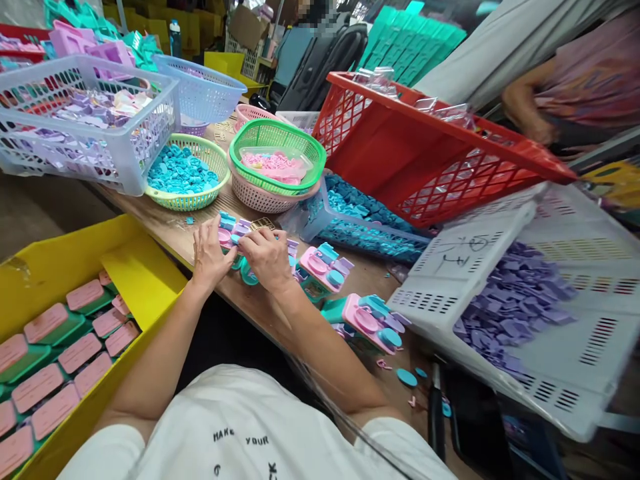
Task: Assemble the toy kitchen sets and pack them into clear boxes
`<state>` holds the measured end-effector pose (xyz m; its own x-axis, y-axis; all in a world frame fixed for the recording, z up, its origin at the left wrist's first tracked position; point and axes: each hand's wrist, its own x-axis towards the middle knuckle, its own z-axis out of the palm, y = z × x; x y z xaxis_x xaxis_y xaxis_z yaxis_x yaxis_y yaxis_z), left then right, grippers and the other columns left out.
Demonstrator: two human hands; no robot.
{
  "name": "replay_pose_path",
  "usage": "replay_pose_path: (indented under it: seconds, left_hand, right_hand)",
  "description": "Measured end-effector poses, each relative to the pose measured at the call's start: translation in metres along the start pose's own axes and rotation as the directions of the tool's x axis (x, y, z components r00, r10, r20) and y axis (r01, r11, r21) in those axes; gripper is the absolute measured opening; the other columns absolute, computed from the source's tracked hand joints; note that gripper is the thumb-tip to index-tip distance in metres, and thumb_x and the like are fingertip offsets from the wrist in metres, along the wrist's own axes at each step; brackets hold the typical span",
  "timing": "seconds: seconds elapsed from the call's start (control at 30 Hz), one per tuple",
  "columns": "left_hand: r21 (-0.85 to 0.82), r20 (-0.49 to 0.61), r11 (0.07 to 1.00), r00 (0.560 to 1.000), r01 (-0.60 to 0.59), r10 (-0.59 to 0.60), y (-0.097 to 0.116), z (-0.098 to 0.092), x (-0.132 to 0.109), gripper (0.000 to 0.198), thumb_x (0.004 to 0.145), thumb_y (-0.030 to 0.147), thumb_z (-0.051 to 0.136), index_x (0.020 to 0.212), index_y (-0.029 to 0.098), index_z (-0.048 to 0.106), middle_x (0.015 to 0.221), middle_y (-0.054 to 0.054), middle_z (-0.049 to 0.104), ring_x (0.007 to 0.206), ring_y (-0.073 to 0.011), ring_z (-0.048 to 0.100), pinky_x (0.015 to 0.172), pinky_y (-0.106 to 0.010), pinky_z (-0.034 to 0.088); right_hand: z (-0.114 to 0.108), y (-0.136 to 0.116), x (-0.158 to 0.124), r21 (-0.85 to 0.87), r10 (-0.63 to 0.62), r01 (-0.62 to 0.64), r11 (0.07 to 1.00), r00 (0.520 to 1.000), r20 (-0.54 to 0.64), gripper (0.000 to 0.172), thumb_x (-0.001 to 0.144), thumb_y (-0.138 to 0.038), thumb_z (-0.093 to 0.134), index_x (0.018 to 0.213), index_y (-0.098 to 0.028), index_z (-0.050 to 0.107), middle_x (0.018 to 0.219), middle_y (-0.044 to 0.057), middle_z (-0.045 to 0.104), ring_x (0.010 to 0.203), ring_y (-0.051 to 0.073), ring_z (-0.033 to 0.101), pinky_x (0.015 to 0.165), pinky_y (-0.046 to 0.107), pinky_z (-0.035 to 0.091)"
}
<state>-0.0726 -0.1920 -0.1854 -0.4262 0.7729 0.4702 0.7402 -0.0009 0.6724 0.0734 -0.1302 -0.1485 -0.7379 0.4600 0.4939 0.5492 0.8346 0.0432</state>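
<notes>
On the wooden table edge, my left hand [209,257] is closed around the near left side of a small pink, lilac and turquoise plastic toy [224,235]. My right hand [267,258] has its fingers bunched over the same toy, the fingertips at a small blue round piece [235,239] on its top. Both thumbs are close together there. Part of the toy is hidden by the hands. To the right of my right hand stand two similar toys, a nearer-middle one [325,268] and another [373,320], each with a pink top and a blue disc.
A yellow box [165,283] with pink-and-green pieces stands lower left. Behind my hands are a basket of blue parts [183,170] and a green basket [280,133]. A red crate [380,147] and a white crate [425,267] with purple parts stand right. Another person [575,87] sits far right.
</notes>
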Motion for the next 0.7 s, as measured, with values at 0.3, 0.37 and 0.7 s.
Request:
replay_pose_path:
  seconds: [0.3, 0.37, 0.7]
  left_hand:
    - [-0.034, 0.018, 0.999, 1.0, 0.005, -0.004, -0.001, -0.001, 0.0, 0.077, 0.078, 0.034, 0.074, 0.145, 0.014, 0.044, 0.134, -0.017, 0.052, 0.13, -0.0323, 0.048, 0.113, -0.048, 0.037]
    - [-0.037, 0.015, 0.999, 1.0, 0.001, -0.001, -0.001, -0.001, -0.001, 0.076, 0.078, 0.033, 0.074, 0.145, 0.015, 0.044, 0.134, -0.017, 0.053, 0.13, -0.0319, 0.048, 0.113, -0.047, 0.037]
    - [-0.037, 0.006, 0.999, 1.0, -0.022, 0.022, -0.004, 0.001, -0.003, 0.068, 0.084, 0.031, 0.066, 0.147, 0.016, 0.043, 0.134, -0.017, 0.053, 0.129, -0.031, 0.049, 0.112, -0.047, 0.038]
  right_hand:
    - [0.003, 0.01, -0.001, -0.041, 0.007, -0.011, 0.999, 0.997, -0.077, 0.023, 0.103, -0.025, 0.05, 0.091, -0.019, 0.068, 0.097, 0.007, 0.075, 0.092, 0.021, 0.056, 0.084, 0.037, 0.028]
    - [0.003, 0.008, -0.001, -0.057, -0.007, 0.003, 0.998, 0.998, -0.065, 0.022, 0.103, -0.024, 0.051, 0.09, -0.019, 0.067, 0.097, 0.006, 0.075, 0.092, 0.021, 0.056, 0.084, 0.037, 0.027]
    - [-0.009, 0.013, 0.007, -0.046, -0.176, 0.179, 0.983, 0.983, 0.055, 0.017, 0.102, -0.019, 0.05, 0.095, -0.019, 0.065, 0.107, 0.005, 0.074, 0.097, 0.021, 0.057, 0.09, 0.036, 0.03]
